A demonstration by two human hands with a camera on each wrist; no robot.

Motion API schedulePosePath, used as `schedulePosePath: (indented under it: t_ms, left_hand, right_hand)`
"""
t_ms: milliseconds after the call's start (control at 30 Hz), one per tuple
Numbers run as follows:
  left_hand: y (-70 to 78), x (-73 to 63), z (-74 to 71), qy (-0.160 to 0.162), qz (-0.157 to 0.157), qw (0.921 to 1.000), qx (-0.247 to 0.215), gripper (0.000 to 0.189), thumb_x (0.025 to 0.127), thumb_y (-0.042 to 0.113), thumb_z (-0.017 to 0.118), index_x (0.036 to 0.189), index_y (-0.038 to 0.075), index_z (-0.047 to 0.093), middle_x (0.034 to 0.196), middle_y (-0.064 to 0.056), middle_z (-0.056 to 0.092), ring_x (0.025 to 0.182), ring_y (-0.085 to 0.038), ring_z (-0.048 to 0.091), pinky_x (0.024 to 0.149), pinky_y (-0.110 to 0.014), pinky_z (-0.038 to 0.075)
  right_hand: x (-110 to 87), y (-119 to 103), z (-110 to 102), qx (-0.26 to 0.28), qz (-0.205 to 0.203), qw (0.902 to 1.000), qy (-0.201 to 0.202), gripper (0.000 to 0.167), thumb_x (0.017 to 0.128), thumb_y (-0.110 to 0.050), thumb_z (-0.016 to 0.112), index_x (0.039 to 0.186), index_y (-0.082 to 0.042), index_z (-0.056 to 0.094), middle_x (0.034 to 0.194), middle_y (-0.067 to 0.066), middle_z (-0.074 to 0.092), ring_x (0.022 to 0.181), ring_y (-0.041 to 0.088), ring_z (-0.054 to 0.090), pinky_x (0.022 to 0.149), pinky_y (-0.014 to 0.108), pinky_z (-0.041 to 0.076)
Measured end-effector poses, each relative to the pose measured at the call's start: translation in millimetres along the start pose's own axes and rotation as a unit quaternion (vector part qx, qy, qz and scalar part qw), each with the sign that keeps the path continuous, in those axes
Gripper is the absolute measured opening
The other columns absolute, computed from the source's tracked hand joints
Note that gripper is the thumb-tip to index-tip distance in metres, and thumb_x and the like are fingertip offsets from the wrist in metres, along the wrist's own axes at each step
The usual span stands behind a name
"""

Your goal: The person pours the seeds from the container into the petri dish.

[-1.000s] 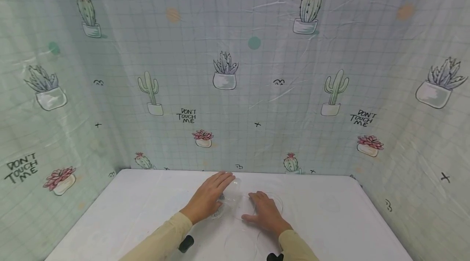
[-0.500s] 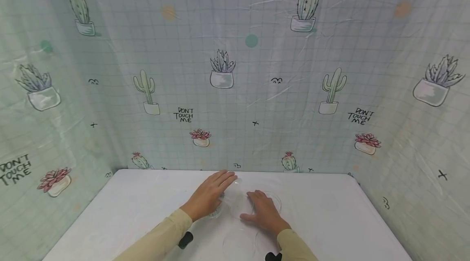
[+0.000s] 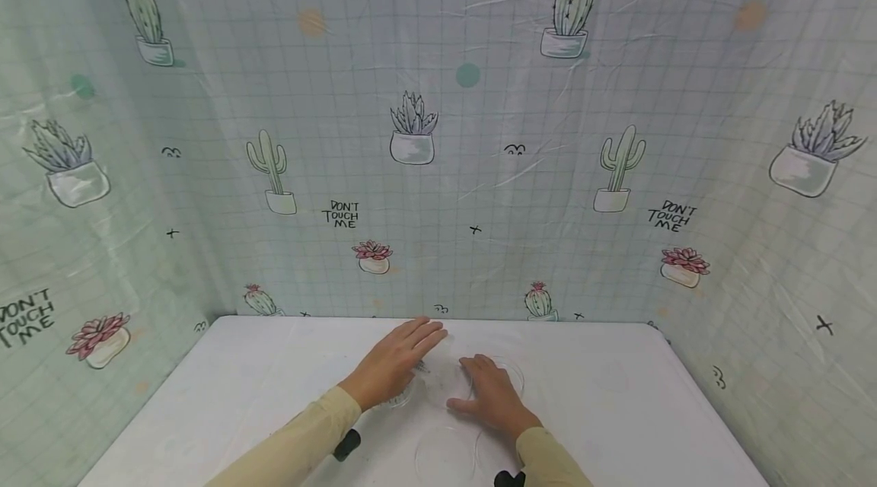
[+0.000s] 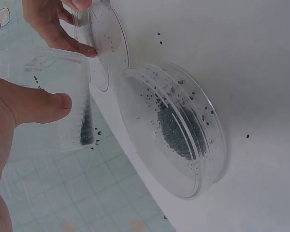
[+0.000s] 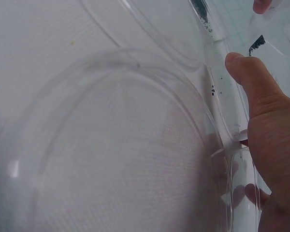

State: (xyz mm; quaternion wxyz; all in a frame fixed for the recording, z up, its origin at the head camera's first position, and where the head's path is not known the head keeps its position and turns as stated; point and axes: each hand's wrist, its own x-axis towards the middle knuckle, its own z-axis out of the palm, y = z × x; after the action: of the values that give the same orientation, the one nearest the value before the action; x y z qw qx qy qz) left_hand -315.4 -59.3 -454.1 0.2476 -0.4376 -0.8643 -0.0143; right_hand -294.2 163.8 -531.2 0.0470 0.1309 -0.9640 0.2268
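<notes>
My left hand (image 3: 392, 365) grips a clear plastic container (image 4: 48, 130), thumb laid along its side. The container is tilted, and small dark grains lie banked along its lower edge (image 4: 87, 126). In the left wrist view, a clear round petri dish (image 4: 159, 181) beside it holds a pile of similar grains (image 4: 181, 133). My right hand (image 3: 496, 396) has its thumb and fingers spread around another petri dish (image 4: 122, 36), fingertips at its rim. A few grains dot that dish. In the head view, the left hand hides most of the container.
Another clear dish (image 3: 518, 380) lies right of my right hand, and one more (image 3: 445, 458) sits nearer to me. Loose grains (image 4: 247, 136) are scattered on the white table (image 3: 603, 403). A cactus-print sheet (image 3: 473, 190) encloses the back and sides.
My left hand has turned slightly, its fingertips shifting right, and the dark grains in the container show farther right. The right hand stays put; the head view has shifted a little.
</notes>
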Motion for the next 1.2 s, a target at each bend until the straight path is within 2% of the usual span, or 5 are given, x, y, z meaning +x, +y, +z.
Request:
schedulePosePath:
  t_ms: [200, 500, 733, 1200]
  left_hand:
    - [0.4, 1.5, 0.2, 0.001, 0.014, 0.9999, 0.008, 0.085, 0.073, 0.002, 0.080, 0.146, 0.021, 0.040, 0.150, 0.003, 0.044, 0.140, -0.020, 0.040, 0.114, -0.037, 0.039]
    - [3.1, 4.8, -2.2, 0.000, 0.028, 0.9996, 0.007, 0.073, 0.081, 0.002, 0.073, 0.145, 0.021, 0.042, 0.149, 0.003, 0.045, 0.140, -0.019, 0.040, 0.115, -0.036, 0.039]
    - [3.4, 6.2, -1.6, 0.009, 0.041, 0.9991, 0.010, 0.073, 0.080, 0.001, 0.073, 0.144, 0.020, 0.043, 0.148, 0.002, 0.046, 0.140, -0.020, 0.041, 0.115, -0.036, 0.039]
    - [2.6, 8.7, -0.1, 0.017, 0.067, 0.9972, 0.030, 0.072, 0.081, 0.004, 0.074, 0.144, 0.019, 0.043, 0.147, 0.002, 0.047, 0.140, -0.020, 0.041, 0.114, -0.035, 0.039]
  right_hand:
    - [-0.2, 0.2, -0.1, -0.002, -0.007, 1.0000, 0.004, 0.079, 0.074, -0.056, 0.075, 0.132, -0.007, 0.054, 0.136, 0.015, 0.056, 0.132, 0.035, 0.046, 0.104, 0.060, 0.042]
    - [-2.0, -1.1, -0.7, -0.008, -0.015, 0.9997, 0.016, 0.078, 0.074, -0.054, 0.076, 0.131, -0.007, 0.055, 0.134, 0.014, 0.057, 0.131, 0.034, 0.047, 0.103, 0.059, 0.043]
    - [-4.4, -3.5, -3.3, -0.013, -0.029, 0.9990, 0.032, 0.076, 0.074, -0.052, 0.077, 0.130, -0.006, 0.055, 0.131, 0.013, 0.058, 0.128, 0.032, 0.049, 0.100, 0.056, 0.045]
    - [-4.7, -2.2, -3.0, -0.003, -0.019, 0.9996, 0.022, 0.077, 0.074, -0.052, 0.077, 0.132, -0.008, 0.053, 0.133, 0.011, 0.057, 0.129, 0.032, 0.047, 0.102, 0.057, 0.044]
